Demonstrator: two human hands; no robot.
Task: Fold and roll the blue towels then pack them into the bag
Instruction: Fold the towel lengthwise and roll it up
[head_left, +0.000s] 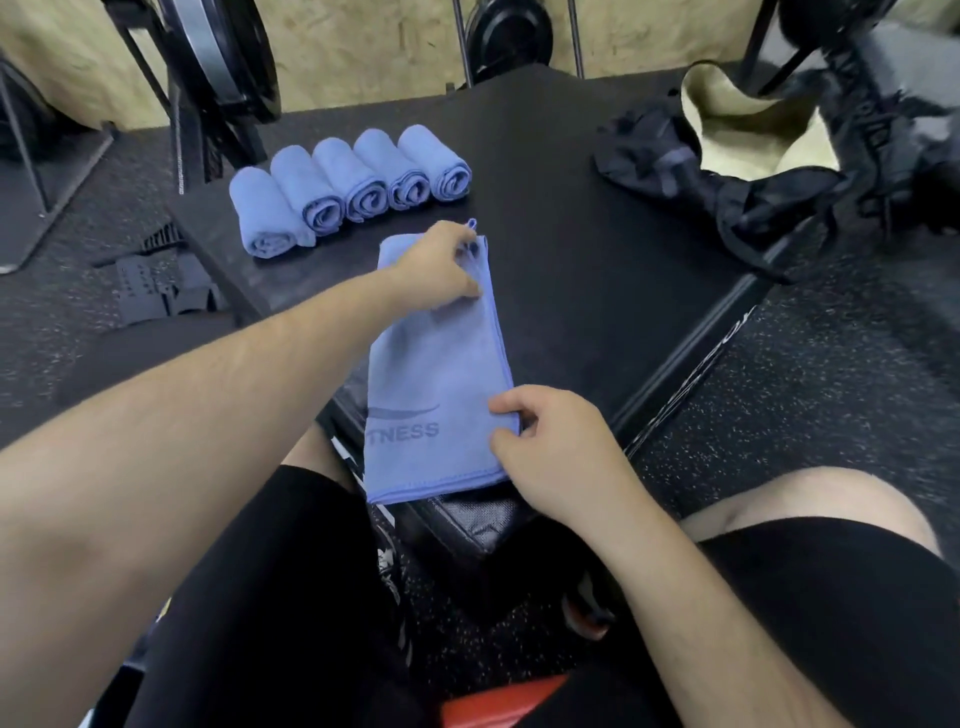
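The folded towel lies as a long strip on the black bench, stretched between the two hands; the left hand sits on its far end, fingers bunched close and curled down onto the far right corner, thumb pressed to the fabric below them; the fingertips hide the corner itself, so how many layers they grip cannot be told; a small hanging loop pokes out just beyond those fingers. The right hand pinches the near right edge, thumb above and curled fingers below it; the fingertips are tucked past the hem and out of sight. Left of that thumb a grey printed logo reads only "TNESS", its first letters lost at the fold. Five rolled towels lie side by side just beyond the left knuckles, touching one another. The bag lies well off to the right of both hands, black with a pale lining, mouth open, blurred and cut off by the frame edge; its inside is hard to make out.
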